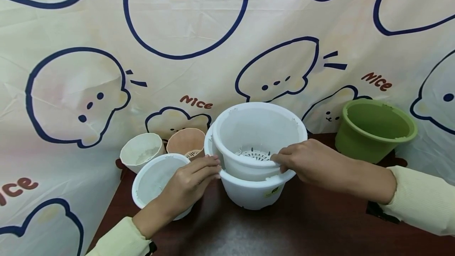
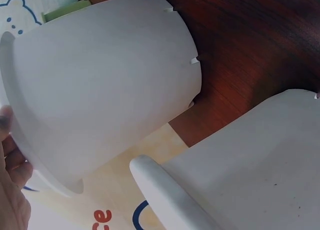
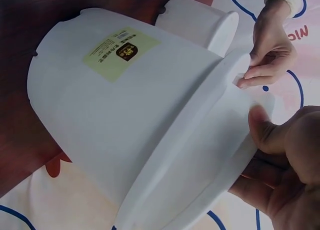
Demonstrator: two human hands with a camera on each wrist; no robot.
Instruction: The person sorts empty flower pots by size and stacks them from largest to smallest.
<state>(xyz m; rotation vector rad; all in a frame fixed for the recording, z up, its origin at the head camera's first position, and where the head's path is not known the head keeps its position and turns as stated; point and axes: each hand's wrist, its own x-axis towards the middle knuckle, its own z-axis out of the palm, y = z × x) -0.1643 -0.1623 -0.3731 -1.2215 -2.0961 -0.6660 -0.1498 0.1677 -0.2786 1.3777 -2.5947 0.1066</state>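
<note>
A large white flowerpot stands on the dark table, with a yellow-green label on its side. Nested in it, tilted and partly raised above its rim, is a smaller white flowerpot with a slotted bottom. My left hand grips the outer pot's rim at the left; in the right wrist view its thumb and fingers meet at that rim. With thumb and fingers my right hand pinches the inner pot's rim at its front right. Most of the inner pot's outside is hidden.
Left of the nested pots stand another white pot, a small cream pot and a small peach pot. A green pot stands at the back right. A cartoon-printed cloth hangs behind the table.
</note>
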